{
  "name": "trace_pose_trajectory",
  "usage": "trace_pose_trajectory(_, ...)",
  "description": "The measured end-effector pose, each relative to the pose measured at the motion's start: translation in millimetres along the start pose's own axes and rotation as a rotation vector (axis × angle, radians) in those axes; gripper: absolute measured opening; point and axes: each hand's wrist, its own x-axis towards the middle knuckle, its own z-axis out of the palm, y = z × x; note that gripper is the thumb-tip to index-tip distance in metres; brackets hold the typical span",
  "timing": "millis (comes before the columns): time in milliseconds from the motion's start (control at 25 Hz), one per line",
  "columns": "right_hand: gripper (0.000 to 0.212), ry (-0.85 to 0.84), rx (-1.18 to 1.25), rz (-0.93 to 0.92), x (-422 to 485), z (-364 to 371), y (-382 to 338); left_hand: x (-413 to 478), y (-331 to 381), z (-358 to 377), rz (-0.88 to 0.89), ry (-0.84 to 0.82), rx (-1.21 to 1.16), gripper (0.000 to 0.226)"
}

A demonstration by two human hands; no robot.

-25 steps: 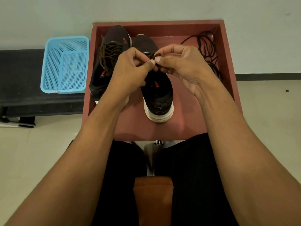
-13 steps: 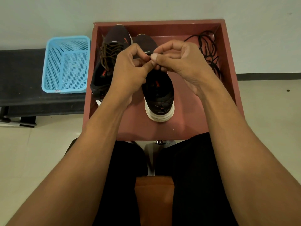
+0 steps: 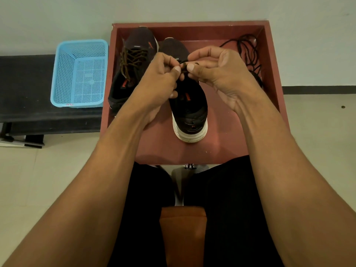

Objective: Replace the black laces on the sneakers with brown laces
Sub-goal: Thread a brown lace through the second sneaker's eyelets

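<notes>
1. Where the two bare forearms come up from the bottom corners of the head view and converge, I see the left hand (image 3: 159, 79) and right hand (image 3: 219, 74) meeting over the middle of the red tray (image 3: 274, 60), thumb tips almost touching.
2. The left hand shows me its back. Its wrist is straight, its fingers are curled under, and its thumb lies forward, pressed against the forefinger in a pinch.
3. The right hand is turned so I look at the heel of its palm. Its wrist is cocked back, its fingers arch over the top, and its thumb points left into a matching pinch.
4. Both pinches close on the brown lace (image 3: 184, 66). Only a short dark piece shows between the thumbs, with a strand dropping toward the shoe below. It may be a knot or a loop, but the light is too dim for me to say.
5. Directly beneath the hands stands the near sneaker (image 3: 189, 112), in the tray's centre, with its white heel toward me and its toe beyond the knuckles.
6. Just to its left, by the tray's left wall, the far sneaker (image 3: 133, 60) leans at a tilt, already laced in brown.
7. The black laces (image 3: 248, 53) lie heaped in the tray's far right corner, well apart from both hands.
8. A blue basket (image 3: 81, 74) sits on the dark desk (image 3: 23, 89), left of the tray.
</notes>
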Motion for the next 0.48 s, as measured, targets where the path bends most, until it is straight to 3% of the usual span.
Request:
trace_pose_trajectory(160,0.027,-0.019,-0.016,-0.016,-0.3,-2.3,-0.1,-1.9,3.5,2.2,-0.031,0.017,-0.015,0.01)
trace_pose_trajectory(480,0.04,-0.059,-0.304,-0.18,-6.0,-9.2,-6.2,1.7,-3.6,-5.0,-0.03,-0.026,-0.121,0.026)
